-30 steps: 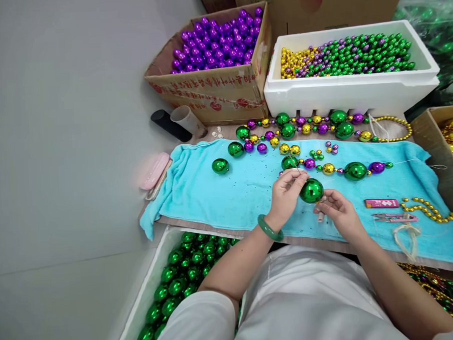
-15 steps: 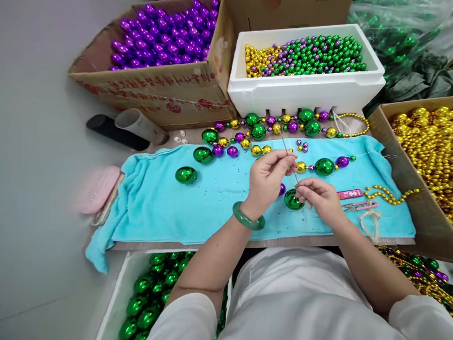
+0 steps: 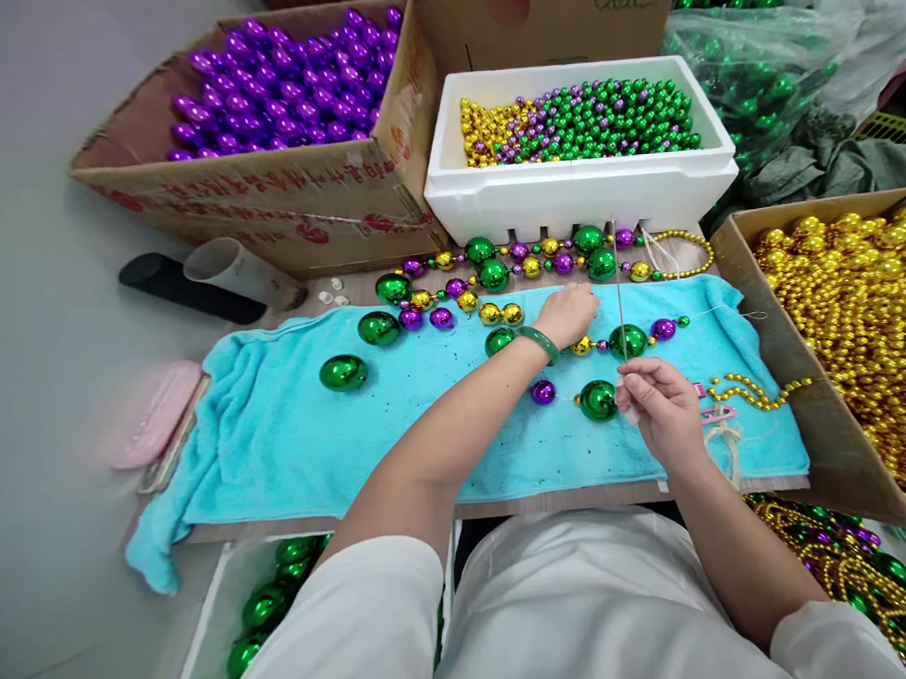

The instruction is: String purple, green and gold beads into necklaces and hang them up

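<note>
My right hand point(image 3: 658, 411) pinches a long thin needle point(image 3: 618, 282) that points straight up, fingers closed round its lower end. Just left of that hand a big green bauble point(image 3: 598, 400) lies on the turquoise towel point(image 3: 292, 437), strung beside a purple bead point(image 3: 542, 392). My left hand point(image 3: 570, 312), with a green bangle point(image 3: 540, 342) on the wrist, reaches forward over the towel to small loose beads near its far edge; its fingers curl down and what they hold is hidden. A strung row of green, gold and purple beads point(image 3: 628, 340) lies between the hands.
A cardboard box of purple baubles point(image 3: 292, 86) and a white foam box of small mixed beads point(image 3: 579, 124) stand behind. A box of gold beads point(image 3: 865, 322) is at right, a tray of green baubles point(image 3: 270, 608) near my left knee. Snips point(image 3: 716, 414) lie by my right hand.
The left hand let go of the needle and reached forward to the loose beads. The right hand swung the needle upright. The green bauble now lies on the towel.
</note>
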